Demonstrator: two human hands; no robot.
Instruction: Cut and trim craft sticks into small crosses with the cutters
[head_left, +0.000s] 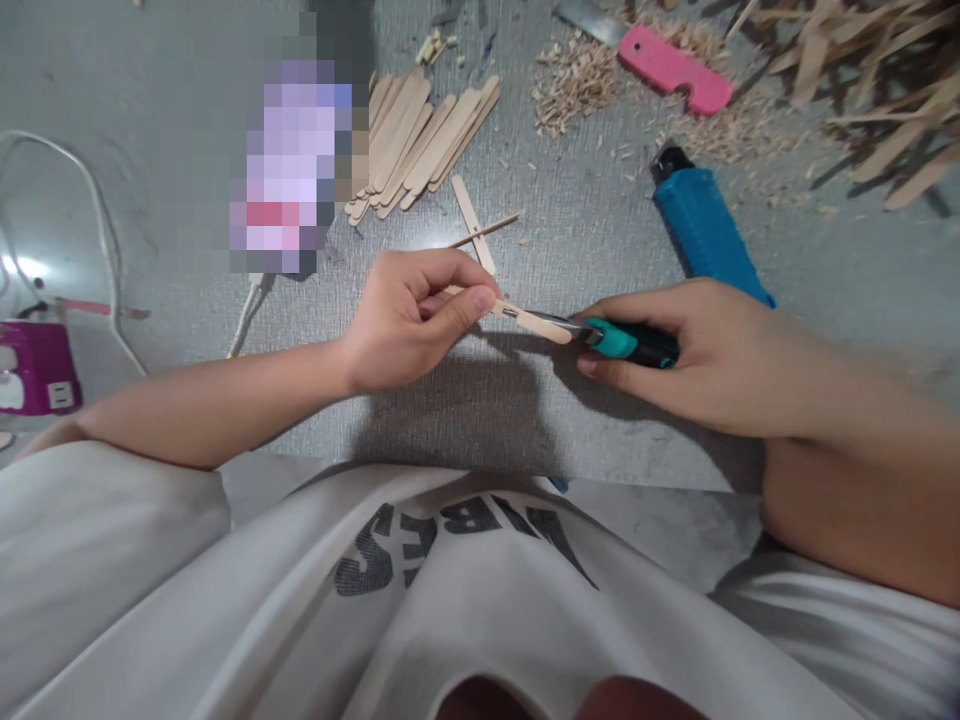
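Note:
My left hand (pixel 431 315) pinches a wooden craft stick (pixel 544 325) between thumb and fingers. The stick points right and has a small dark slot or gap near my fingertips. In my right hand (pixel 697 350) are long-nose pliers (pixel 630 342) with a teal and black handle. Their slim metal jaws lie along the stick's right part; the exact contact is hard to make out. Just beyond my left hand, a loose craft stick (pixel 471 215) crosses a thin dark stick (pixel 495 228) on the table.
A pile of craft sticks (pixel 405 135) lies at the back, beside a blurred-out device (pixel 292 160) on a white cable (pixel 112 250). At right are a blue box cutter (pixel 705 225), a pink-handled knife (pixel 675 70), wood shavings (pixel 574 85) and scrap strips (pixel 892 90). A purple box (pixel 37 368) stands far left.

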